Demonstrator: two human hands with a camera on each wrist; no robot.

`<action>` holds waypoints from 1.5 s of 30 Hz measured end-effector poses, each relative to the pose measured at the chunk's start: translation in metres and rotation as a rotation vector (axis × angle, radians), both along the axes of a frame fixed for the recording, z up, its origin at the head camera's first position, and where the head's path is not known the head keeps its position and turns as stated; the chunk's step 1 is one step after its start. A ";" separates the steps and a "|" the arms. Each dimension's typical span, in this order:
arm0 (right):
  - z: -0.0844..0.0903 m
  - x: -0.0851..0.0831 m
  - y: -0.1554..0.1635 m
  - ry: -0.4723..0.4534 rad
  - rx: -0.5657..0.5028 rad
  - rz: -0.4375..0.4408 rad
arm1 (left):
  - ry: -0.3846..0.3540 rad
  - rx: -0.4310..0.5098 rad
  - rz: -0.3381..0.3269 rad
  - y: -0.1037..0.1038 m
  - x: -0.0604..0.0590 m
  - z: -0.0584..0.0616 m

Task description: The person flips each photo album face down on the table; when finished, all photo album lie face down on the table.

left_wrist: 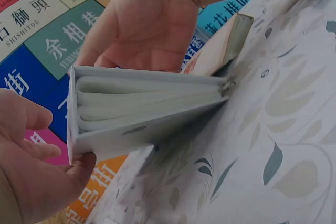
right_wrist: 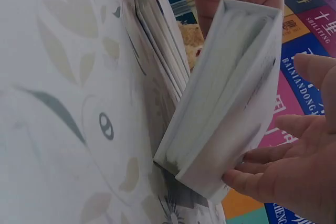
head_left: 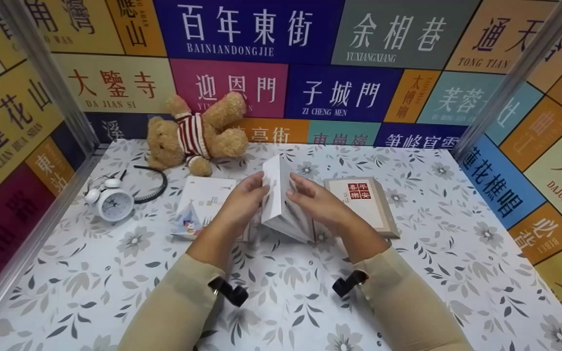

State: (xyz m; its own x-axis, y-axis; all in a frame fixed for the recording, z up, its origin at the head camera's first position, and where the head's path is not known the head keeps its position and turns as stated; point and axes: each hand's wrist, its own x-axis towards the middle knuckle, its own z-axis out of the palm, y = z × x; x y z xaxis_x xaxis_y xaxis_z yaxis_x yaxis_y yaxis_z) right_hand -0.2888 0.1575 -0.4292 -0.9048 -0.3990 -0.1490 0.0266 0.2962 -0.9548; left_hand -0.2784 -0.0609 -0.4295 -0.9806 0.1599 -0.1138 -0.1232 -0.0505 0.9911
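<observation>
A white hardcover book (head_left: 272,204) stands on the table with its spine up and its covers slightly spread. Its pages (left_wrist: 136,103) show between the covers in the left wrist view. My left hand (head_left: 248,196) is at its left side, with fingertips touching the cover near the spine. On the other side is my right hand (head_left: 316,199); in the right wrist view its lower fingers (right_wrist: 252,181) touch the cover while the others spread away from it. Left of the book lies a white book with a tent picture (head_left: 203,207). A beige book with red characters (head_left: 361,209) lies to the right.
A white twin-bell alarm clock (head_left: 116,204) stands at the left beside a black headband (head_left: 164,183). At the back, a teddy bear in a striped top (head_left: 195,134) lies on its side. Sign-printed walls (head_left: 247,29) enclose the floral-covered table (head_left: 281,302).
</observation>
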 end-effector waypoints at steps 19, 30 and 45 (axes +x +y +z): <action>0.005 -0.003 0.001 -0.001 -0.305 -0.118 | 0.105 0.056 -0.047 0.010 0.004 0.008; 0.011 -0.011 0.019 0.072 -0.317 -0.169 | -0.122 -0.005 -0.179 0.010 0.000 -0.022; 0.008 -0.024 0.036 0.046 -0.274 -0.191 | -0.183 0.000 -0.116 0.006 -0.001 -0.029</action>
